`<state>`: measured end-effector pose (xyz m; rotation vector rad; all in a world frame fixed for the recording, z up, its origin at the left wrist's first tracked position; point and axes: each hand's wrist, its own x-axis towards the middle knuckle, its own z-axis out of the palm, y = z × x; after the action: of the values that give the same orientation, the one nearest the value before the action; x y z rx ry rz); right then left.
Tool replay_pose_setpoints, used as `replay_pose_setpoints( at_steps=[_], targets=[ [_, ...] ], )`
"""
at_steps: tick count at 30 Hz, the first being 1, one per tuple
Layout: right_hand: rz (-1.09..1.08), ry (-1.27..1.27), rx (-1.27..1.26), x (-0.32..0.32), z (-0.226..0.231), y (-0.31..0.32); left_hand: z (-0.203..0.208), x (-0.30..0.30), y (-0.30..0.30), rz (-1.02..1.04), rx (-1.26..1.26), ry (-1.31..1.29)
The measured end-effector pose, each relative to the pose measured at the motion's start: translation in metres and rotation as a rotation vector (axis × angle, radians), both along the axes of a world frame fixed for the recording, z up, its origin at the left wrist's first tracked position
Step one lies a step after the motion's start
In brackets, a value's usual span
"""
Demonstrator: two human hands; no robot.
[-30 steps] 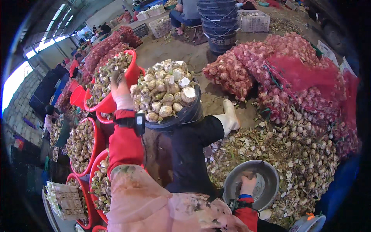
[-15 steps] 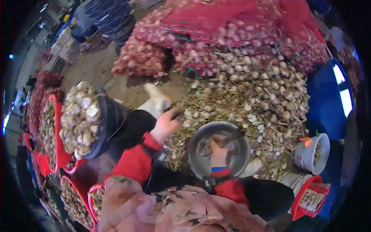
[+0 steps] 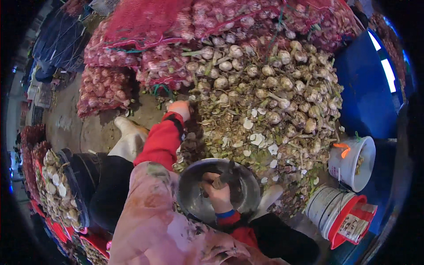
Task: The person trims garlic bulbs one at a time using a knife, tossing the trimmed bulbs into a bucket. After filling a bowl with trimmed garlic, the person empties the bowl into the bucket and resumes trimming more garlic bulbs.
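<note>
My left hand (image 3: 180, 109), at the end of an outstretched red sleeve, reaches the left edge of a heap of garlic bulbs (image 3: 274, 84). Its fingers are mostly hidden, so what they touch does not show. Down inside a round metal bowl (image 3: 187, 198), my right hand (image 3: 217, 194) is closed around the handle of what looks like a knife. A dark, broad blade (image 3: 229, 172) sticks out past the fingers toward the bowl's far rim. Loose stalks and peelings (image 3: 225, 132) lie between the bowl and the bulbs.
Red mesh sacks of garlic (image 3: 106, 90) line the far side. On the right stand a blue barrel (image 3: 366, 88), a white bucket (image 3: 344, 163) and a tipped bucket with a red rim (image 3: 324, 205). A dark tub heaped with garlic (image 3: 57, 185) is at left, beside my white boot (image 3: 128, 137).
My left hand has moved forward to the edge of the garlic heap. The view has shifted, and my right hand remains in the bowl with the knife-like tool.
</note>
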<state>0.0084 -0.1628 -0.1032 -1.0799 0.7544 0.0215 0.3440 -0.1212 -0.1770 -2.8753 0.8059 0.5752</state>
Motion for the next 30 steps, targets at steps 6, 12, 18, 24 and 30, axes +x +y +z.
replay_pose_setpoints(
  at_steps=[6,12,18,24,30],
  targets=[
    [-0.101,0.012,0.159,-0.004,0.002,0.006,0.069,-0.061,0.039,0.190,-0.373,-0.018],
    [0.012,-0.018,-0.155,-0.017,-0.013,0.033,0.140,-0.184,0.111,0.552,-1.296,0.795],
    [0.339,-0.340,-0.782,-0.023,0.040,0.074,0.168,-0.263,0.203,0.560,-1.134,0.709],
    [0.681,-0.393,-0.965,-0.029,0.069,0.095,0.203,-0.300,0.226,0.380,-1.006,0.471],
    [0.875,-0.334,-1.071,-0.028,0.059,0.102,0.210,-0.328,0.232,0.622,-1.135,0.654]
  ],
)
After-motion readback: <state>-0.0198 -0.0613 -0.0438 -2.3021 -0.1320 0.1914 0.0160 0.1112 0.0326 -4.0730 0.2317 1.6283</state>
